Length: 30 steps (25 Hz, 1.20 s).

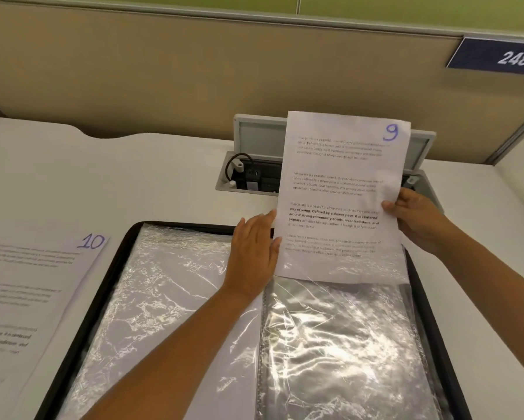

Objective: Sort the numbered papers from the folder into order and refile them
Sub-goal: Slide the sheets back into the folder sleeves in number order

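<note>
- R hand (415,218) pinches the right edge of the paper marked 9 (341,192): thumb on the printed face, other fingers curled behind the sheet. Grip is a pinch on that sheet.
- L hand (254,253) lies flat, fingers straight and together, against the sheet's left edge; palm rests on the left-hand sleeve (169,298). Nothing pinched in this grip, fingers just laid out.
- Paper 9 stands between the two hands, upright w/ a slight tilt, "9" handwritten at its top right corner, up and away from the R grip. Its bottom part sits inside the top of the right-hand sleeve (342,344), plastic overlapping the lowest lines of text.
- Folder (82,325) lies open on the table (163,177), black rim, crinkled clear sleeves on both pages; below and toward the person from both grips.
- Paper marked 10 (33,289) lies flat on the table well left of the L hand, just beside the folder's left edge, on top of other sheets.
- Behind paper 9, beyond the R grip: open cable box (254,174) sunk in the table, lid up, black cable inside.
- Beige partition (194,71) at back; blue plate reading 248 (497,57) up and right.
</note>
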### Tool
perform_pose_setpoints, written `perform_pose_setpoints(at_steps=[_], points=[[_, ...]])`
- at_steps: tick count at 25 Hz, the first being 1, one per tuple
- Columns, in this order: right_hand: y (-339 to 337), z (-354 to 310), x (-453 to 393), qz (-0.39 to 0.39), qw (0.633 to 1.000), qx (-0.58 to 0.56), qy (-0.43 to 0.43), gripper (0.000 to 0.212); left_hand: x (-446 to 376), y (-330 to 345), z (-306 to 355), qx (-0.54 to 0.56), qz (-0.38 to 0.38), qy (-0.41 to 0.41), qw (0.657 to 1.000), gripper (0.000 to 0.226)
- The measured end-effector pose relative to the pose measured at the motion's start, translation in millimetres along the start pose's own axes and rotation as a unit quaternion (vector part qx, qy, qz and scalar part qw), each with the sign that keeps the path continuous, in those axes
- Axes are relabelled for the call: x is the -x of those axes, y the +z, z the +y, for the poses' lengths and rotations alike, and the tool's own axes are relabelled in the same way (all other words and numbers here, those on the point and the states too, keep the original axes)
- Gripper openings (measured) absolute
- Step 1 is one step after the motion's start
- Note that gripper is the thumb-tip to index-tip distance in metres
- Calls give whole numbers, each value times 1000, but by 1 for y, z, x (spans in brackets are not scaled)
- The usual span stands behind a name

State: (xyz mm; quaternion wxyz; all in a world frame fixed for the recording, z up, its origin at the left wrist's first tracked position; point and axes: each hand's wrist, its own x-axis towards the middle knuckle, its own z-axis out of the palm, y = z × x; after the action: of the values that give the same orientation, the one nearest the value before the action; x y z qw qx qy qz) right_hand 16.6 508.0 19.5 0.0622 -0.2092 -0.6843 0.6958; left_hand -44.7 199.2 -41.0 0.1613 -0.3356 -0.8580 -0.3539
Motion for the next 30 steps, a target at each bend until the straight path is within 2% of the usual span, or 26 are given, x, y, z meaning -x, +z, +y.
perform_pose_setpoints(at_steps=[1,3,6,7,8,11,12,17,20,23,26,30], points=[[-1,1,1,-12,1000,-4,-2,96,0,0,0,11,6,-10,1000,43],[0,3,1,-38,999,4,5,96,-1,1,-2,35,18,-41,998,44],[8,8,5,-65,998,4,27,59,-2,1,-4,65,22,-103,992,49],[10,9,6,-61,998,4,28,55,-2,1,-3,67,20,-112,991,50],[10,10,8,-56,998,6,23,61,-2,1,-3,66,17,-112,991,51],[1,9,11,-12,1000,-9,-20,97,-2,0,-2,49,7,-93,994,48],[-2,8,13,-8,999,-24,-36,99,-3,-1,-1,43,6,-94,995,45],[9,3,14,-12,994,-95,-53,66,-4,-2,-2,6,-13,-48,999,27],[22,6,12,3,994,-89,-59,77,-6,-2,-3,-2,11,-71,997,9],[27,9,13,8,995,-78,-57,84,-6,-3,-3,-21,25,-70,997,10],[23,10,13,42,991,-101,-79,70,-7,-3,-3,-32,38,-58,997,12],[22,8,13,58,988,-115,-82,62,-4,0,-2,-82,-5,-5,997,21]])
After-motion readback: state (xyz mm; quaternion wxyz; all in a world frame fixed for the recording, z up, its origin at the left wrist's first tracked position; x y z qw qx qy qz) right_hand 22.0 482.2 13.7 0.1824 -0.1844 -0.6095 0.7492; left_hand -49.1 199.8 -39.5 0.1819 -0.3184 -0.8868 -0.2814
